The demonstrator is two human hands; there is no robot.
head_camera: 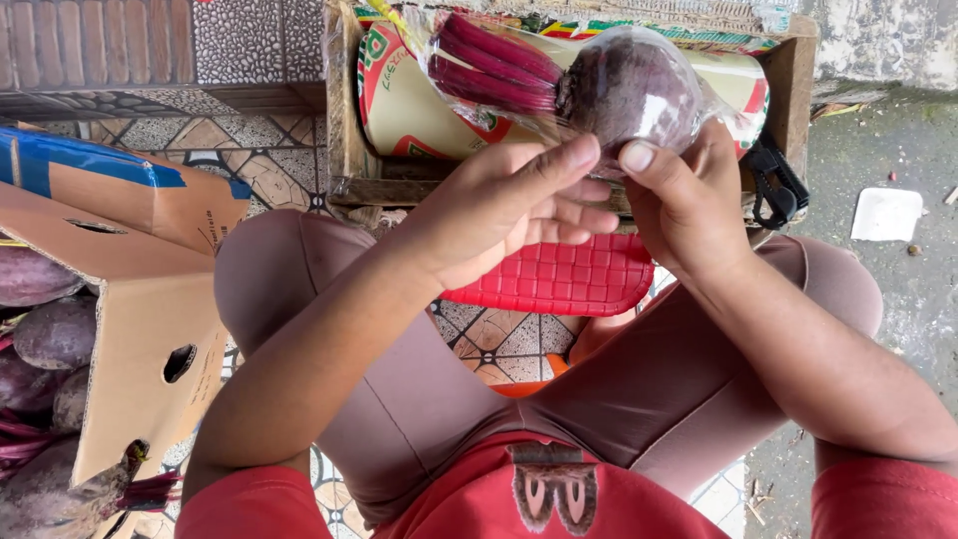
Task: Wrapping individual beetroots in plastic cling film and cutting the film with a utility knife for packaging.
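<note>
Your left hand (pixel 509 205) and right hand (pixel 689 200) both grip a bagged beetroot (pixel 624 95) | bag looks unsealed | more loose beetroots (pixel 50 334) wait in the cardboard box (pixel 150 329).

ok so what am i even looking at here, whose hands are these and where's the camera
There is one picture, taken by a camera worn on a person's head, looking down at their own lap and arms. No machine is involved: the person sits and works with bare hands. The left hand and the right hand together hold a beetroot with its red stalks, wrapped in clear plastic film. Behind it stands a wooden crate lined with printed paper. A red plastic tray lies near the knees. On the left, an open cardboard box holds more beetroots. The floor is patterned tile.
</note>
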